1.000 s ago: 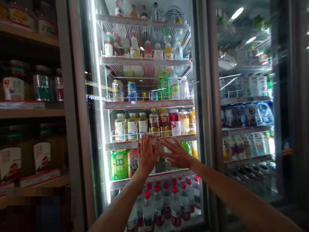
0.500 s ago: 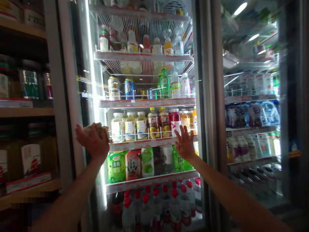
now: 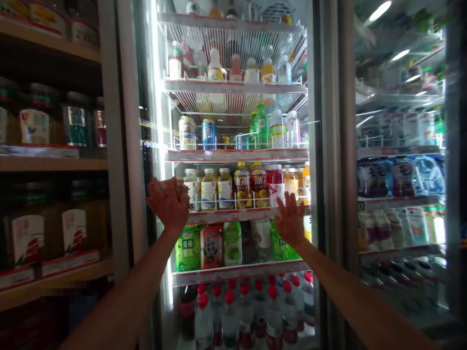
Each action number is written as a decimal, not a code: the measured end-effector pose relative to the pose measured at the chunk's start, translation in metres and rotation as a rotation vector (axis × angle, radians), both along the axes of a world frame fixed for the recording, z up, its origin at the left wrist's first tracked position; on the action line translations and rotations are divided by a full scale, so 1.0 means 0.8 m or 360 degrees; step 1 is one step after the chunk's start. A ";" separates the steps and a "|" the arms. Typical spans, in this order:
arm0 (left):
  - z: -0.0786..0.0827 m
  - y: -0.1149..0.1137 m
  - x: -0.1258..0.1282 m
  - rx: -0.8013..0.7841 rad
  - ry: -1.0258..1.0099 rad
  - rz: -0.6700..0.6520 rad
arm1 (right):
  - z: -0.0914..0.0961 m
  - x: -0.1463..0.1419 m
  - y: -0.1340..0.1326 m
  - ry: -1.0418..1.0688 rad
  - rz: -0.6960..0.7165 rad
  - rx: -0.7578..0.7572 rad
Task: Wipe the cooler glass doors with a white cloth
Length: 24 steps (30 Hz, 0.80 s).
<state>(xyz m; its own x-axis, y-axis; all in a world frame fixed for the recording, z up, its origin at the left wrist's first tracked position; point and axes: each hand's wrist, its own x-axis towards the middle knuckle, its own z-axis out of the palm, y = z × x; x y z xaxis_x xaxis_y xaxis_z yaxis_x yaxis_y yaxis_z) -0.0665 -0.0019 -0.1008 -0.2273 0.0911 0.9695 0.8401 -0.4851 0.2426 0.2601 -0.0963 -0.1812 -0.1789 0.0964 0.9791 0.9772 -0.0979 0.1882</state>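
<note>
My left hand (image 3: 168, 206) is raised at the left side of a lit drinks cooler's glass door. Its palm faces away from me and presses a crumpled beige cloth (image 3: 182, 190), which shows past the fingers on the right. Behind the cloth is a row of pale bottles (image 3: 209, 189). My right hand (image 3: 291, 221) lies flat toward the glass with fingers spread and nothing in it. Just behind its fingertips, inside the cooler, stands a bottle with a red drink (image 3: 276, 182). Whether the right palm fully touches the glass, I cannot tell.
A metal door frame (image 3: 330, 146) separates this cooler from another one with bottles (image 3: 403, 177) on the right. Wooden shelves (image 3: 54, 164) with jars and cans stand to the left. Red-capped bottles (image 3: 229, 316) fill the cooler's bottom.
The view has turned slightly left, so the cooler sits further right in the picture. My left hand and the cloth have shifted a little right against the shelves. My right hand keeps its place.
</note>
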 end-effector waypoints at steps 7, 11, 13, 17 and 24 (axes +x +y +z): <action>-0.045 -0.031 0.120 0.0278 0.1276 -0.0281 | -0.004 -0.001 0.002 0.0009 -0.0010 0.0019; -0.049 -0.029 0.106 0.0279 0.1579 -0.0366 | -0.005 0.003 0.002 -0.0010 0.0002 0.0025; -0.036 -0.015 0.052 0.0132 0.1206 -0.0277 | -0.006 0.002 0.002 0.0019 0.0007 0.0016; -0.013 0.006 -0.025 -0.0012 0.0020 0.0018 | -0.006 -0.003 0.002 0.0056 0.0012 0.0012; -0.043 -0.037 0.136 0.0183 0.1137 -0.0308 | -0.006 -0.002 0.001 0.0031 -0.0001 0.0037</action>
